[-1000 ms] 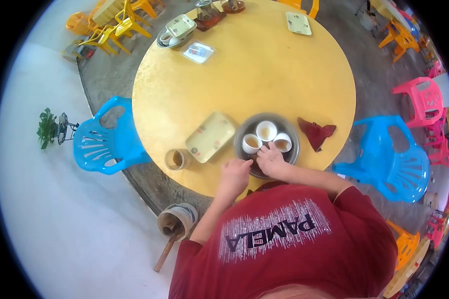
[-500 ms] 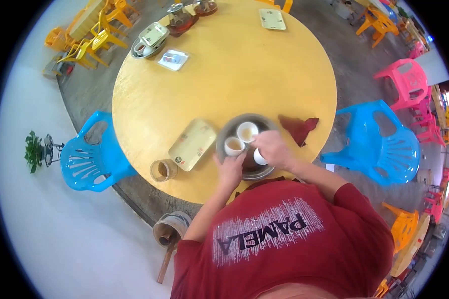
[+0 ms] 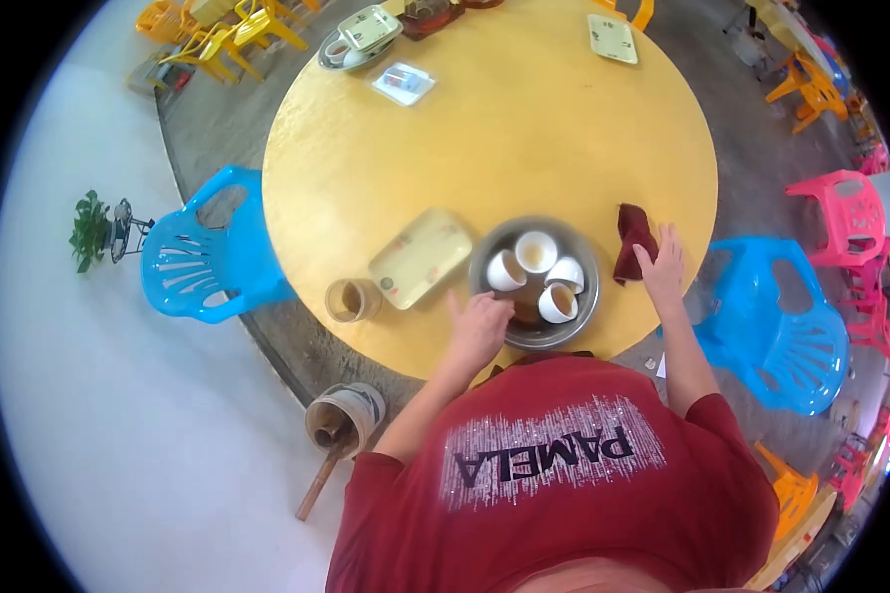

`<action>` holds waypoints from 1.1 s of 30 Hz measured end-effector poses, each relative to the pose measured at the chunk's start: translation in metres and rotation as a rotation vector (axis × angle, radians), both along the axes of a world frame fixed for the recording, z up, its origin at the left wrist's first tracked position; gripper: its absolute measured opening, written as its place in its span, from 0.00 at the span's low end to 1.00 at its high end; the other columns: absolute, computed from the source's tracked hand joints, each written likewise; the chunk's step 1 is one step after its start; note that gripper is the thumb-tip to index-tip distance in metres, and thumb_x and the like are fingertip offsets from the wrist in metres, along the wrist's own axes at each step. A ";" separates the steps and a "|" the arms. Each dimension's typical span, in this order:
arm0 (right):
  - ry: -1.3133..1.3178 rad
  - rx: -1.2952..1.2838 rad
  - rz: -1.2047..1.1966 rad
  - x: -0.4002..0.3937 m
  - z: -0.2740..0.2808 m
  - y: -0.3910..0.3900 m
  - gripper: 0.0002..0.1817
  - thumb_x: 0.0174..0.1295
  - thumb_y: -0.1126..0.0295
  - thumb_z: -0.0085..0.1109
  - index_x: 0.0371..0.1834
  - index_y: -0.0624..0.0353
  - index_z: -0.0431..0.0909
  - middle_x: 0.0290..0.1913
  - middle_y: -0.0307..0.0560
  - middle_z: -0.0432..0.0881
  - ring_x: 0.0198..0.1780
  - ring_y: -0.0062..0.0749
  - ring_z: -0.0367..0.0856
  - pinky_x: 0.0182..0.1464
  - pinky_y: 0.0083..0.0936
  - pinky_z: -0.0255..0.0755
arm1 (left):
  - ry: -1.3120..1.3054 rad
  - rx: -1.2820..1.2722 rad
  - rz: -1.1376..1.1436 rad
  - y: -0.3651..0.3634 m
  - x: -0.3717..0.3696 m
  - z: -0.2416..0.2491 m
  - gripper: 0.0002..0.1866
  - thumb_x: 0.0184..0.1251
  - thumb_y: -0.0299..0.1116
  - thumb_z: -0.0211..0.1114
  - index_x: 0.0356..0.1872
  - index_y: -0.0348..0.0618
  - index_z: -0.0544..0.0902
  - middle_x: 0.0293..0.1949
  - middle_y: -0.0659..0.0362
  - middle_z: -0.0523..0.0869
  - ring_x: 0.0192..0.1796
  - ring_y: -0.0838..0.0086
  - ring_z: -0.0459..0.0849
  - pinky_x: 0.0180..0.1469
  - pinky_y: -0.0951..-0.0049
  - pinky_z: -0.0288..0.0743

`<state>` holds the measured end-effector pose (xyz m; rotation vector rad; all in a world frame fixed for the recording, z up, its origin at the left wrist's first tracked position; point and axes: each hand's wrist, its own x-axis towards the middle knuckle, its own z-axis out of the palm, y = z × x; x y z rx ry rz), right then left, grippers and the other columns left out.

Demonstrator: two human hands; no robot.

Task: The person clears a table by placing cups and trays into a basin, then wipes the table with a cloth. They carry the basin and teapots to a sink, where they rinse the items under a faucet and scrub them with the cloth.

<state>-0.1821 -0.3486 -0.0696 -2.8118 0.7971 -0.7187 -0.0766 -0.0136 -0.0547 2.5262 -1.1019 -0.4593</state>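
Note:
A round metal basin [image 3: 589, 314] with brownish liquid stands at the near side of the table. Inside it sit several small white cups, among them an upright cup [image 3: 535, 252], a tilted cup [image 3: 506, 270] and a cup with its mouth upward [image 3: 558, 303]. My left hand [image 3: 481, 328] rests at the basin's left rim, thumb apart and fingertips reaching over the edge; no cup is in it. To the right, my right hand [image 3: 666, 269] is spread open beside a folded dark red cloth [image 3: 635, 242], its thumb at the cloth's edge.
Left of the basin lie a pale rectangular tray [image 3: 421, 257] and a clear cup [image 3: 352, 299]. A stacked bowl and tray [image 3: 370, 30], a small packet [image 3: 403, 83] and another tray [image 3: 613, 39] are farther back. Blue chairs [image 3: 203, 247] flank the yellow table [image 3: 504, 128].
My right hand has left the cups and moved right to the cloth, which now looks folded narrower. My left hand has let go of a cup and drawn back to the rim. The view has shifted.

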 end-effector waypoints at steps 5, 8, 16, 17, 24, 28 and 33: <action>0.299 0.740 0.148 0.012 0.030 0.045 0.23 0.61 0.55 0.56 0.50 0.64 0.71 0.39 0.60 0.80 0.42 0.50 0.80 0.43 0.37 0.72 | 0.078 -0.467 0.609 0.042 0.012 -0.052 0.21 0.61 0.31 0.61 0.54 0.35 0.70 0.49 0.49 0.74 0.51 0.59 0.74 0.58 0.58 0.62; 0.465 0.818 0.194 0.013 0.023 0.062 0.22 0.63 0.54 0.53 0.46 0.65 0.70 0.34 0.60 0.81 0.40 0.52 0.80 0.42 0.39 0.72 | 0.141 -0.798 1.176 0.056 0.018 -0.043 0.26 0.62 0.34 0.63 0.57 0.32 0.65 0.48 0.51 0.72 0.49 0.65 0.74 0.52 0.66 0.68; 0.368 1.380 -0.006 0.007 -0.009 0.081 0.26 0.68 0.47 0.45 0.38 0.65 0.72 0.22 0.47 0.79 0.17 0.29 0.79 0.17 0.22 0.72 | 0.790 -1.030 1.481 0.093 0.062 -0.061 0.19 0.62 0.32 0.64 0.50 0.37 0.69 0.44 0.55 0.77 0.36 0.72 0.78 0.32 0.71 0.74; 0.330 1.430 0.002 0.006 -0.011 0.082 0.27 0.67 0.45 0.46 0.38 0.65 0.72 0.22 0.47 0.79 0.18 0.30 0.80 0.18 0.23 0.72 | 0.836 -1.024 1.491 0.091 0.063 -0.062 0.18 0.61 0.32 0.64 0.48 0.37 0.70 0.45 0.54 0.77 0.35 0.72 0.78 0.31 0.71 0.74; 0.276 1.409 -0.025 0.002 -0.020 0.082 0.33 0.63 0.39 0.47 0.36 0.66 0.72 0.24 0.48 0.77 0.19 0.28 0.77 0.19 0.24 0.70 | 0.792 -1.186 1.416 0.076 0.062 -0.043 0.19 0.62 0.31 0.63 0.49 0.36 0.66 0.43 0.54 0.76 0.37 0.70 0.79 0.33 0.70 0.76; 0.296 1.456 -0.070 0.006 0.000 0.087 0.35 0.62 0.36 0.46 0.32 0.66 0.72 0.22 0.46 0.75 0.19 0.28 0.77 0.19 0.23 0.70 | 0.739 -1.240 1.352 0.074 0.067 -0.016 0.14 0.66 0.27 0.58 0.48 0.34 0.66 0.47 0.51 0.76 0.47 0.64 0.80 0.47 0.61 0.79; 0.282 1.482 0.001 0.001 -0.013 0.084 0.37 0.62 0.34 0.43 0.32 0.66 0.73 0.19 0.46 0.76 0.18 0.29 0.77 0.19 0.23 0.71 | 0.877 -1.228 1.133 0.058 0.046 0.035 0.11 0.66 0.26 0.58 0.45 0.36 0.68 0.46 0.54 0.77 0.45 0.67 0.81 0.47 0.63 0.80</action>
